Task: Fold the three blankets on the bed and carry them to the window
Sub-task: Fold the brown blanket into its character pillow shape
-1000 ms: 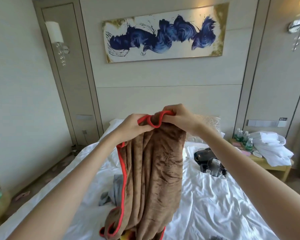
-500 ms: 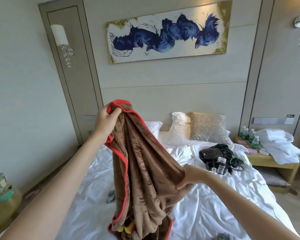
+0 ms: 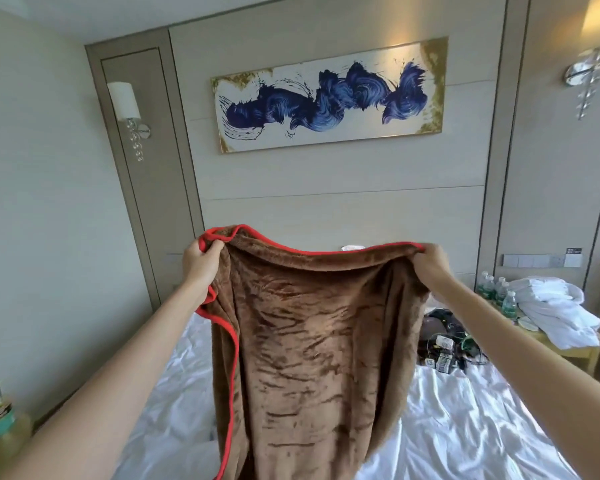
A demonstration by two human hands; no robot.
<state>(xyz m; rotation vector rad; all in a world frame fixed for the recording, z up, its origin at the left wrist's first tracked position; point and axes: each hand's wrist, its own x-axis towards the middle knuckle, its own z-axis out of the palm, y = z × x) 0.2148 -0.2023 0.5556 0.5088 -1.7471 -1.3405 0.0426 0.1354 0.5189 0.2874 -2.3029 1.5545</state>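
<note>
Holding brown blanket (image 3: 312, 341) above bed (image 3: 465, 427) | left hand (image 3: 198, 261), right hand (image 3: 430, 265): your fingers (image 3: 212, 245) are pinching its top corners | likely next: joining corners.

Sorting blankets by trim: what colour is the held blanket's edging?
Red, on the brown blanket; clearest in the head view.

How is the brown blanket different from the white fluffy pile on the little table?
The brown blanket has a red edge, but the white pile is white all over. The brown blanket hangs in the air, spread out between the left hand and the right hand, while the white pile lies crumpled on the little table. Both look like soft cloth.
</note>
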